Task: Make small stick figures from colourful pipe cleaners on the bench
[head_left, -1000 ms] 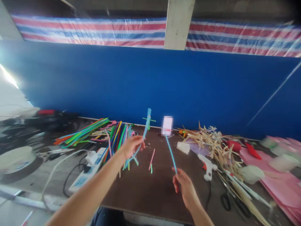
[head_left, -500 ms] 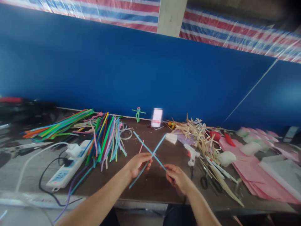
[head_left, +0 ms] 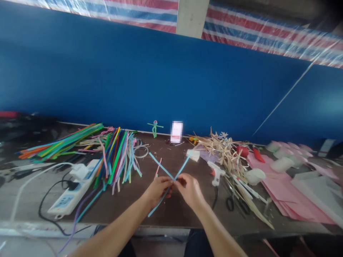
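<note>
Two light-blue pipe cleaners (head_left: 161, 165) cross in front of me, held above the brown table. My left hand (head_left: 160, 190) pinches them close to the crossing. From the other side my right hand (head_left: 188, 186) has its thumb and fingers closed at the same crossing, touching the left fingertips. Two upper ends spread up and outward in a V, and one lower end sticks out below my left hand. The other lower end is hidden by my right hand. Just beyond the left hand lies a short pink pipe cleaner (head_left: 158, 167).
Bundles of coloured pipe cleaners (head_left: 118, 157) and a power strip (head_left: 73, 191) lie on the left. A small green figure (head_left: 154, 129) stands at the back. To the right are a glue gun (head_left: 216, 173), scissors (head_left: 235, 200), dried straw pieces (head_left: 225, 150) and pink sheets (head_left: 281, 189).
My right hand has moved left and up from a lower pipe cleaner end to the crossing. My left hand keeps its hold there. The whole view has shifted slightly.
</note>
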